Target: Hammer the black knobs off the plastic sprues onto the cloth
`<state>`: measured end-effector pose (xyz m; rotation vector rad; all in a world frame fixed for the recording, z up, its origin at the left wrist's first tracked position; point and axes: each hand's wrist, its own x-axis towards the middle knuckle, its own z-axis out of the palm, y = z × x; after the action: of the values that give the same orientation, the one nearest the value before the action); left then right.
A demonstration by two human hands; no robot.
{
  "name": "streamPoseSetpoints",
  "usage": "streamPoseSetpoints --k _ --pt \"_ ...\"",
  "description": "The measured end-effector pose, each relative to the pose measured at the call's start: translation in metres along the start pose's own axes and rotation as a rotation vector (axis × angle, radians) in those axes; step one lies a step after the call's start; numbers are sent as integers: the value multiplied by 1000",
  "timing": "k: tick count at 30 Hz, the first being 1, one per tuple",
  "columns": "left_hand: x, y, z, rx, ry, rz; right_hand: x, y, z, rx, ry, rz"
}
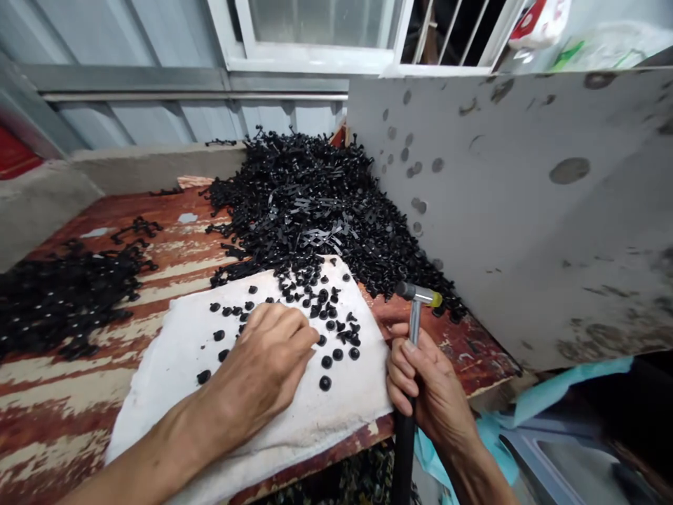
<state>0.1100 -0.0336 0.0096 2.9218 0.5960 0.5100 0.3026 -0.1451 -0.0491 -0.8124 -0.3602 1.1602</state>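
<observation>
My left hand (268, 365) rests palm down on a white cloth (173, 365), fingers bent together over small black round parts (329, 337) scattered there; what the fingertips pinch is hidden. My right hand (428, 389) is wrapped round the black handle of a small hammer (415, 308), held upright at the cloth's right edge, its metal head with a yellow tip pointing right. A big heap of black plastic parts (310, 203) lies just beyond the cloth.
The worn red-and-white wooden table (57, 400) carries a second pile of black pieces (57, 294) at the left. A stained grey board (526, 203) stands upright on the right. Behind are a concrete ledge, corrugated wall and window. Teal plastic (557, 386) hangs below right.
</observation>
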Motion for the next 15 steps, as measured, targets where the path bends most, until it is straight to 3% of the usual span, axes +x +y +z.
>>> streamPoseSetpoints --k 4,7,12,15 --pt "41 -1 9 1 -95 97 0 0 0 12 -17 10" --pt "65 -24 8 -10 -129 79 1 0 0 29 -32 22" --pt "89 -84 0 -131 -25 -265 -2 1 1 65 -3 34" --pt "97 -105 4 -74 30 -373 -2 1 -1 91 -2 48"
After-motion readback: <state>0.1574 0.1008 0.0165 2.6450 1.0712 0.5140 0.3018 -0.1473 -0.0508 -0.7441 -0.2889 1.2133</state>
